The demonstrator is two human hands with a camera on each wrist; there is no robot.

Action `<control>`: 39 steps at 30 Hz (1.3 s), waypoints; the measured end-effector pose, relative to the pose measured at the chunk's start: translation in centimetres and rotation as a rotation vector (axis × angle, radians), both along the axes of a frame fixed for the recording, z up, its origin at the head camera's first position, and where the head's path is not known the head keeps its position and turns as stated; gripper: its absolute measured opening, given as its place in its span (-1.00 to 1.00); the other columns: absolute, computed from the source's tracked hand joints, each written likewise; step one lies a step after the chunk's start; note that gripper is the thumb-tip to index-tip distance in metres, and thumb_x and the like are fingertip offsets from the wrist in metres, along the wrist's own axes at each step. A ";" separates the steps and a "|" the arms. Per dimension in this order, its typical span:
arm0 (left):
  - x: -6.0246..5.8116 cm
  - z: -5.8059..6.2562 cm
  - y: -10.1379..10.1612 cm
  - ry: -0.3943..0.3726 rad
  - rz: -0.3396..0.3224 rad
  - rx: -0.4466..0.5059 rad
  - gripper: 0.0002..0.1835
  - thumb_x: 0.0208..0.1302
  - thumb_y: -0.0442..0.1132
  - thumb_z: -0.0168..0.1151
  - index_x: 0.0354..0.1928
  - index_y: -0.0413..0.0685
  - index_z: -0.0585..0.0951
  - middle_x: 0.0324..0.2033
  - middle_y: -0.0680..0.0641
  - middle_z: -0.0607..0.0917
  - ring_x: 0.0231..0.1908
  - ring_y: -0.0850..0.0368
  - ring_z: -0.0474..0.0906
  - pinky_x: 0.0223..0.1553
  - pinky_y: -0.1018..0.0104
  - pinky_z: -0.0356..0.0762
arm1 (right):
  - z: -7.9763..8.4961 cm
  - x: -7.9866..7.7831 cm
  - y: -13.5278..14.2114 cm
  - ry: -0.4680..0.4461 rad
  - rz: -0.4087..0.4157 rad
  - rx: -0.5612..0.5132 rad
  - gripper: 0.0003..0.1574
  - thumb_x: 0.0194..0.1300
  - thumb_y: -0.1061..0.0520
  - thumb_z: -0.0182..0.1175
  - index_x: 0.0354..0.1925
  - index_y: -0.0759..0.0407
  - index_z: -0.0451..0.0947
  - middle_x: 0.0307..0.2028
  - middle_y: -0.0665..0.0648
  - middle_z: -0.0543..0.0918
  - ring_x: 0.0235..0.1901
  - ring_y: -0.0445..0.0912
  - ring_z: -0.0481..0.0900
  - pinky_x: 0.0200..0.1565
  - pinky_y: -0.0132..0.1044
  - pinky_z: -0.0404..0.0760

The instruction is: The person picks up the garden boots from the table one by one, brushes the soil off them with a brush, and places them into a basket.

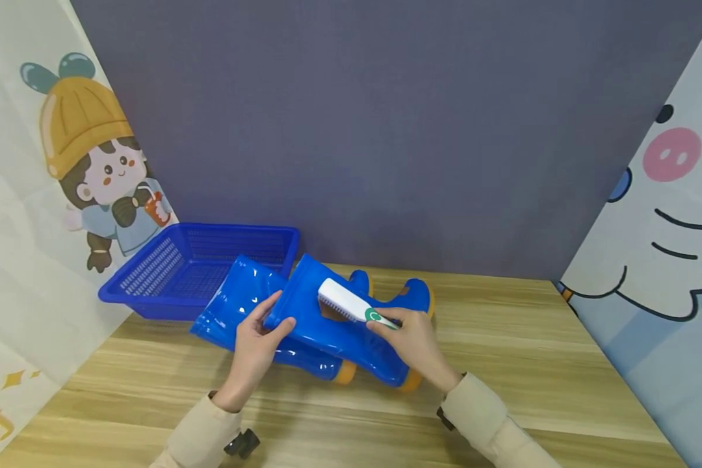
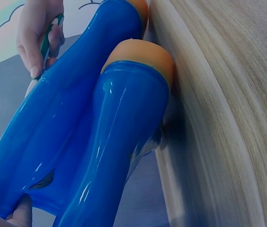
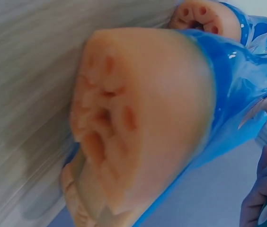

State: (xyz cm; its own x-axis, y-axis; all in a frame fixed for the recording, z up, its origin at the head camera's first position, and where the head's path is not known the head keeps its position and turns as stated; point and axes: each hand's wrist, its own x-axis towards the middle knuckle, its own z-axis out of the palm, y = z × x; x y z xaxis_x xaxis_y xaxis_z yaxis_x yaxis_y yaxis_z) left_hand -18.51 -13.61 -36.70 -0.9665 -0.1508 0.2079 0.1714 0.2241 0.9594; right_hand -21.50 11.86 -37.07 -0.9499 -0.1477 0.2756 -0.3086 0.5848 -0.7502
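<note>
Two glossy blue rain boots with orange soles lie on their sides, shafts toward the left in the head view. My left hand [image 1: 254,344] grips the top edge of the upper boot [image 1: 333,338], thumb on the near side. That boot partly overlaps the other boot [image 1: 228,312]. In my right hand [image 1: 415,341] is a white brush [image 1: 345,300] with a green-marked handle, held over the brown patch on the upper boot's shaft, bristles facing it. Whether the bristles touch is hard to tell. An orange sole [image 3: 110,118] fills much of the right wrist view.
A blue plastic basket [image 1: 169,309] with slotted sides stands behind the boots at the left. The wooden table [image 1: 515,364] runs back to a grey panel [image 1: 386,130]. Printed cartoon sheets flank both sides.
</note>
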 end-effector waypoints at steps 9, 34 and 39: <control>-0.1 -0.1 0.0 0.012 -0.002 0.013 -0.42 0.16 -0.21 0.27 0.25 0.02 0.37 0.29 -0.05 0.33 0.22 0.12 0.28 -0.15 0.66 0.40 | -0.4 -0.1 -0.5 0.026 0.010 0.044 -0.61 0.08 -0.03 0.32 -0.12 0.09 0.66 -0.22 0.08 0.70 -0.49 -0.27 0.54 -0.54 -0.47 0.47; -0.2 -0.1 -0.1 0.009 -0.008 0.016 -0.42 0.16 -0.20 0.27 0.25 0.02 0.36 0.28 -0.05 0.34 0.25 0.12 0.25 -0.11 0.71 0.37 | 0.9 0.7 1.6 -0.029 -0.008 0.144 -0.67 0.05 0.01 0.34 -0.18 0.09 0.68 -0.24 0.08 0.69 -0.41 -0.20 0.59 -0.41 -0.35 0.60; -0.2 -0.1 -0.1 0.012 -0.013 0.005 -0.41 0.17 -0.19 0.26 0.26 0.02 0.36 0.30 -0.05 0.31 0.28 0.11 0.20 -0.12 0.71 0.37 | 1.1 0.6 1.7 -0.033 -0.020 0.165 -0.66 0.06 0.00 0.34 -0.17 0.09 0.68 -0.25 0.08 0.69 -0.49 -0.21 0.54 -0.48 -0.39 0.53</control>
